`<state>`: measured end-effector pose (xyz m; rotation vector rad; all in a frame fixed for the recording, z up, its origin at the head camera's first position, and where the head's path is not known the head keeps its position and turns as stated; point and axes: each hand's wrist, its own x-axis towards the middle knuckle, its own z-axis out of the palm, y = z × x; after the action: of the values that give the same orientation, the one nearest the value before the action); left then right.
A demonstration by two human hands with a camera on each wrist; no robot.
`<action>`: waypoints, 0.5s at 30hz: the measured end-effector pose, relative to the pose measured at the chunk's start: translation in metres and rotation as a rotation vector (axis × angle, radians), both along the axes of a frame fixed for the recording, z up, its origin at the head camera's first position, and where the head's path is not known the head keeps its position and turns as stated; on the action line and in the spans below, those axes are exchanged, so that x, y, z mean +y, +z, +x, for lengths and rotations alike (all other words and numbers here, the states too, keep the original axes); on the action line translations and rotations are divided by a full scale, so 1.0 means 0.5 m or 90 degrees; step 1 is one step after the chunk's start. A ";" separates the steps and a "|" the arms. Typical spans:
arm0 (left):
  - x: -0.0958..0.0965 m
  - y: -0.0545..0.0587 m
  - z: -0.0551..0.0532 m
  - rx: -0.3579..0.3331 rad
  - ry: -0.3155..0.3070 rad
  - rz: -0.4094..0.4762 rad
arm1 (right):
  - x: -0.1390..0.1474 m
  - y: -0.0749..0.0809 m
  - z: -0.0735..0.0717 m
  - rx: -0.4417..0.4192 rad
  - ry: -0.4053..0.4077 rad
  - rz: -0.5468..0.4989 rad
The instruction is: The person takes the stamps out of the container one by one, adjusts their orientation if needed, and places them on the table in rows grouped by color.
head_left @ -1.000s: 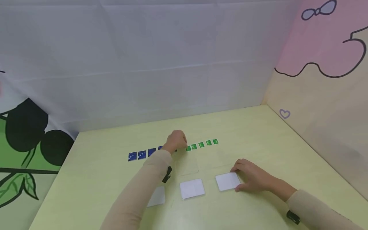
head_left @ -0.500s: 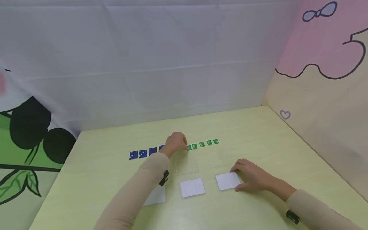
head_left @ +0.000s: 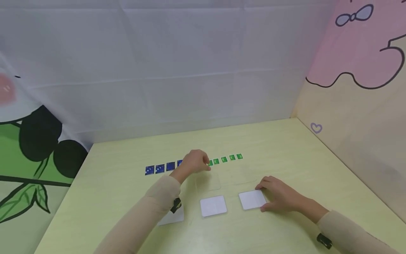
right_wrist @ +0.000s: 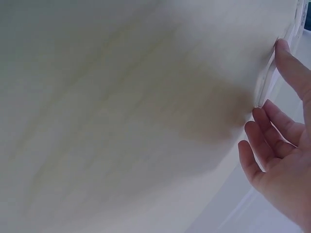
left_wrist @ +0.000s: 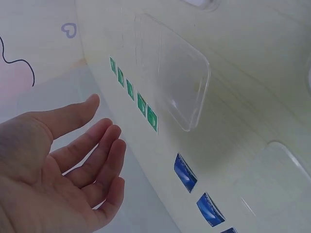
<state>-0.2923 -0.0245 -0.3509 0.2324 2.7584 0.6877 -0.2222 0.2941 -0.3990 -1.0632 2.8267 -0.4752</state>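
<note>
My left hand (head_left: 194,162) hovers over the row of small picture cards, fingers loosely curled. Nothing is in it in the left wrist view, where the palm (left_wrist: 53,199) faces the camera. Beneath it the row runs from dark blue cards (head_left: 160,168) to smaller green cards (head_left: 224,159); the hand hides the row's middle in the head view. My right hand (head_left: 280,197) holds the right end of a white rounded card-like rectangle (head_left: 252,200) lying on the table, thumb at the near corner and fingers at the far one. Its clear edge (right_wrist: 265,87) shows in the right wrist view.
A second white rectangle (head_left: 213,206) lies in the middle, and a third (head_left: 172,217) is partly covered by the left sleeve. Clear plastic trays or lids (left_wrist: 182,77) lie between the rows. The table (head_left: 269,141) meets a white sheet (head_left: 190,70) behind and a painted wall at right.
My left hand has drawn slightly back toward me from the card row, and its fingers have loosened. The right hand stays at the white rectangle. The head view has shifted slightly.
</note>
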 end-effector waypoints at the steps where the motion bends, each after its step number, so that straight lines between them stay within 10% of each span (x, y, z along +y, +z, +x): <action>1: -0.001 0.000 0.004 0.001 0.001 0.006 | 0.000 -0.001 0.000 0.006 0.004 -0.001; 15: -0.028 0.000 0.056 0.052 0.015 -0.017 | 0.003 0.012 0.001 0.009 -0.026 0.014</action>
<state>-0.2643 -0.0384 -0.3511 0.2265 2.8507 0.6616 -0.2216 0.2958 -0.3931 -1.0113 2.8644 -0.4401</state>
